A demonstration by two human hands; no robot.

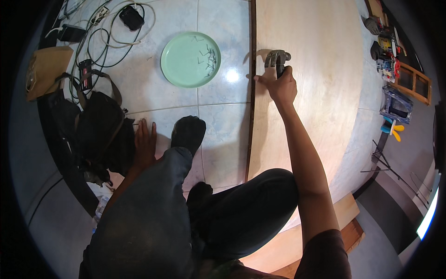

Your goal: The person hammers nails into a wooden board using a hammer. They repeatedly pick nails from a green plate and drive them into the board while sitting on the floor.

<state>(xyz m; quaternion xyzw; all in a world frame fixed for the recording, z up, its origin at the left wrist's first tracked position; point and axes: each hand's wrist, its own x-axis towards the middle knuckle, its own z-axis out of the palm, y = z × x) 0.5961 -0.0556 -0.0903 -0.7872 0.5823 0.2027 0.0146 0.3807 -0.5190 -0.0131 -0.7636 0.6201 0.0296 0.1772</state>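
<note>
My right hand (284,85) grips the dark handle of a claw hammer (277,57) near its head, over the left edge of a large plywood panel (313,87). The thumb points left towards the panel's dark edge. My left hand (145,141) is down by the tiled floor beside a black bag (101,129), its fingers pointing away from me; nothing shows in it. Between the bag and the panel, farther off, a pale green plate (177,62) rests on the tiles with several nails (211,61) lying mostly on its right side.
Coiled cables (108,38), a black adapter (71,33) and a brown paper bag (48,71) lie at the upper left. Assorted tools and a wooden frame (411,82) line the right wall, with a thin black stand (383,160) nearer. More wooden boards (348,212) lie at the lower right.
</note>
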